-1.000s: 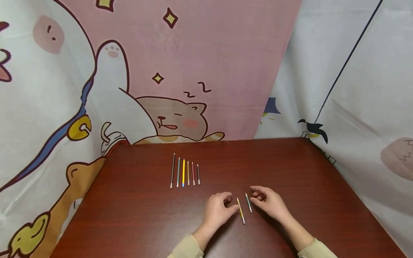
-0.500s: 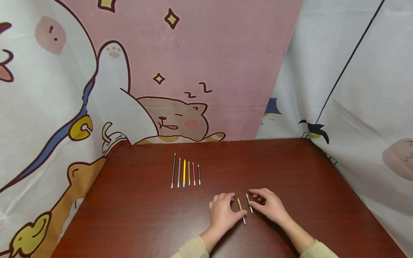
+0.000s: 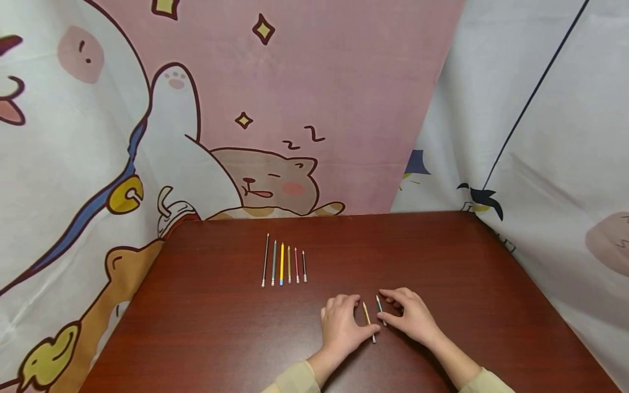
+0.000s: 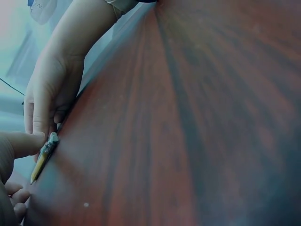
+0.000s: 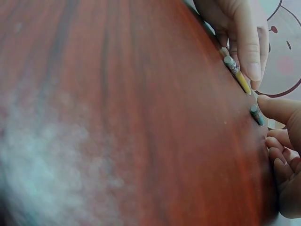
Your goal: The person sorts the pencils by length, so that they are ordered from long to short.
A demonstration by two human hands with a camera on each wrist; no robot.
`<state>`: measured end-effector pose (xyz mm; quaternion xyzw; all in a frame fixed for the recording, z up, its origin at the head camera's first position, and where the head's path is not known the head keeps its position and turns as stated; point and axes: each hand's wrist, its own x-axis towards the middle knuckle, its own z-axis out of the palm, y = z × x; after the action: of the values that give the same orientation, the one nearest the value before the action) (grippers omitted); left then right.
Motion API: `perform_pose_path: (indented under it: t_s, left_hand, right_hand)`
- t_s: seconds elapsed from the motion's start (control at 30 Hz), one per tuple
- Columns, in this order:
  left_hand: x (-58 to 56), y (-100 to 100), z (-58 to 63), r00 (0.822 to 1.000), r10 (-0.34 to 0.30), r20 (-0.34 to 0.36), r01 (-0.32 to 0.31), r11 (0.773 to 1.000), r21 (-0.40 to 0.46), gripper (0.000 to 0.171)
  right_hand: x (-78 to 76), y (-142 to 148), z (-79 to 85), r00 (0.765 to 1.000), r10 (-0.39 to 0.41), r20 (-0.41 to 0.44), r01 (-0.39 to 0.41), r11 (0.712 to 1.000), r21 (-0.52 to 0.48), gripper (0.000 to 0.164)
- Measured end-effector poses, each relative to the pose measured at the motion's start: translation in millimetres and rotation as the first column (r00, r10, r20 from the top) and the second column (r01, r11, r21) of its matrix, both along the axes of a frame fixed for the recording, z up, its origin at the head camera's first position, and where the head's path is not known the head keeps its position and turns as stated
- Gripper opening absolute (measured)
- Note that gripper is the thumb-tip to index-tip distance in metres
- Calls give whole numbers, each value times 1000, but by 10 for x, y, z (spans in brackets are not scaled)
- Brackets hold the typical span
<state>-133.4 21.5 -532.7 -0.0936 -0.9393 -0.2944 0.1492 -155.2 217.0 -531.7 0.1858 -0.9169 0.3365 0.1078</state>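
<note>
Two short pencils lie on the brown table between the hands. In the head view, the left hand point(image 3: 341, 323) has its thumb stretched across the lower part of the yellow pencil point(image 3: 366, 312), its fingers spread to the left of it. To the right, the green pencil point(image 3: 379, 303) lies with its point away from the person. The right hand point(image 3: 413, 316) arches beside it, thumb tip at its lower part and the fingers bent loosely near its point. In the right wrist view, the eraser ends of the yellow pencil point(image 5: 238, 76) and green pencil point(image 5: 257, 116) show near the thumbs.
Farther back on the table point(image 3: 442, 256), left of the hands, several pencils lie side by side, from a long black pencil point(image 3: 266, 262) down to a short dark pencil point(image 3: 304, 267). A printed cloth point(image 3: 368, 109) hangs behind the table's far edge.
The left hand has moved right, bringing its thumb over the yellow pencil. The right hand has shifted slightly left and its thumb has come to the green pencil. Both pencils stay in place.
</note>
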Motion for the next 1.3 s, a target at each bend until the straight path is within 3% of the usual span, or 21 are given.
perform_pose_path:
  t_s: [0.27, 0.7, 1.3]
  left_hand:
    - [-1, 6, -46, 1000, 4, -23, -4, 1000, -29, 70]
    - [-22, -39, 3, 998, 7, -59, -8, 1000, -12, 49]
    - [-123, -72, -40, 985, 1, -175, -3, 1000, -15, 29]
  right_hand:
    - [7, -23, -19, 999, -31, 24, 31, 999, 10, 52]
    - [-7, -47, -26, 998, -40, -41, 40, 999, -3, 44]
    - [-52, -22, -26, 995, -98, -1, 98, 994, -45, 31]
